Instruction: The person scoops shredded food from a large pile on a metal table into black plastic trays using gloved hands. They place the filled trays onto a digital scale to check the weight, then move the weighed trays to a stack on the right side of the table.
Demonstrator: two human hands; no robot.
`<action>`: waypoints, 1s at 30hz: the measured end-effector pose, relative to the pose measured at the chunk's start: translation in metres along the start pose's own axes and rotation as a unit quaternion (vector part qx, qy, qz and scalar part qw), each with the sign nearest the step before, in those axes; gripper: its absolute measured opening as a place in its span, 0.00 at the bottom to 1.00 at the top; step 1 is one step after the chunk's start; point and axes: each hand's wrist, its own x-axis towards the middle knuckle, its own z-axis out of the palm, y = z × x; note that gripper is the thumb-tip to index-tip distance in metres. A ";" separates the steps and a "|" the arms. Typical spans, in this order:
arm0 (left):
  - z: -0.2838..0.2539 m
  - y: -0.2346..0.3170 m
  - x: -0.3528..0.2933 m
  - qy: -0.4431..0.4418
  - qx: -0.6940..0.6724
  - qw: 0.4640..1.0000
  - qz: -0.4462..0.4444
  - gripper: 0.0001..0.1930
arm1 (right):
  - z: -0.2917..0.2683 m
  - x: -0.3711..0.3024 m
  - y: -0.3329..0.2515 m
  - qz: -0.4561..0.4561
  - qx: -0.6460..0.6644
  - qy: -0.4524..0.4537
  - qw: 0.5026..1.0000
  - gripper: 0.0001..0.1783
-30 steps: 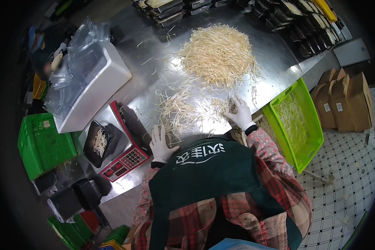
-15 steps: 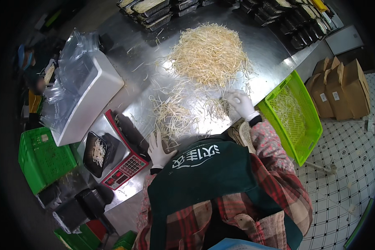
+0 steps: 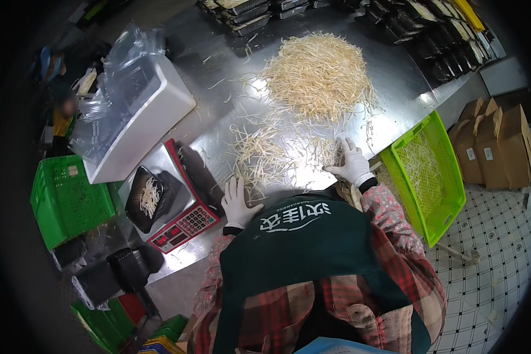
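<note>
The tabletop point(image 3: 389, 127) was smooth metal, glossy enough to throw back bright glare, while the sprouts point(image 3: 318, 76) on it looked stringy and rough in the mass. Thin, matt, faintly wrinkled gloves covered the left hand point(image 3: 240, 206) and the right hand point(image 3: 356, 165). The apron point(image 3: 295, 251) was flat, matt cloth, the plaid shirt point(image 3: 277, 301) a softer woven one. Shiny black plastic formed the tray point(image 3: 137, 211); clear, glossy plastic, the containers point(image 3: 109, 112). The lime basket point(image 3: 452, 192) was perforated plastic, and the bags point(image 3: 478, 147) were matt brown paper.
</note>
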 end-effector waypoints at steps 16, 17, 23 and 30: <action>0.009 -0.012 -0.011 0.082 -0.071 0.994 -0.006 0.55 | -0.018 0.066 -0.021 -0.052 0.324 0.036 0.944 0.15; 0.008 -0.012 -0.009 0.082 -0.059 0.995 -0.010 0.56 | -0.021 0.064 -0.037 -0.089 0.325 0.012 0.941 0.19; -0.018 -0.001 0.022 0.041 -0.028 0.999 -0.021 0.60 | -0.008 0.036 -0.124 -0.303 0.005 -0.070 0.950 0.59; -0.038 -0.002 0.087 0.028 0.003 1.000 0.009 0.62 | 0.018 0.087 -0.150 -0.258 -0.095 -0.092 0.957 0.77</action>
